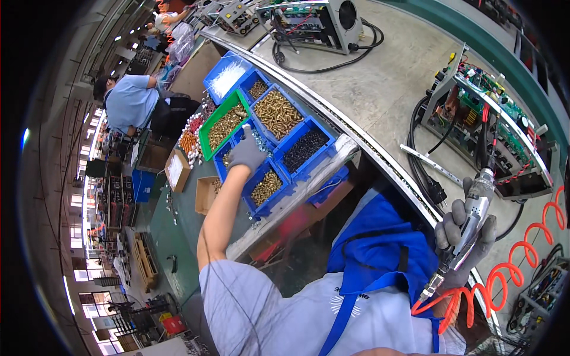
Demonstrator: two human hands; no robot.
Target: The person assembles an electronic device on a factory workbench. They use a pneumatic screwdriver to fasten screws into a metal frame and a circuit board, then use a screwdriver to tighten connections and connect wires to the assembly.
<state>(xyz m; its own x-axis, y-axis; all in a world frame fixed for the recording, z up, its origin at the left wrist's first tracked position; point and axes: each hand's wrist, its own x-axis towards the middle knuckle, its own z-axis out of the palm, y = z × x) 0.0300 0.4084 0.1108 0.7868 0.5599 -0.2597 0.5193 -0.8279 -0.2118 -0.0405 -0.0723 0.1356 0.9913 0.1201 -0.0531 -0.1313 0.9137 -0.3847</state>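
My left hand (248,152), in a grey glove, reaches over a small blue bin of silvery screws (261,142). Its index finger is stretched out; the other fingers are partly hidden, and I see nothing held in them. My right hand (456,234), also gloved, is wrapped round an air screwdriver (475,207) with a metal body. An orange coiled hose (510,274) runs from the tool's lower end. The tool's upper end is close to an opened machine chassis (499,118) with green circuit boards, and whether they touch I cannot tell.
Around my left hand stand a green bin (205,135) of brass parts, a blue bin of black screws (305,149) and a bin of white ties (228,79). Another chassis (341,29) with black cable stands far back on the conveyor (380,83). A person (132,101) sits at left.
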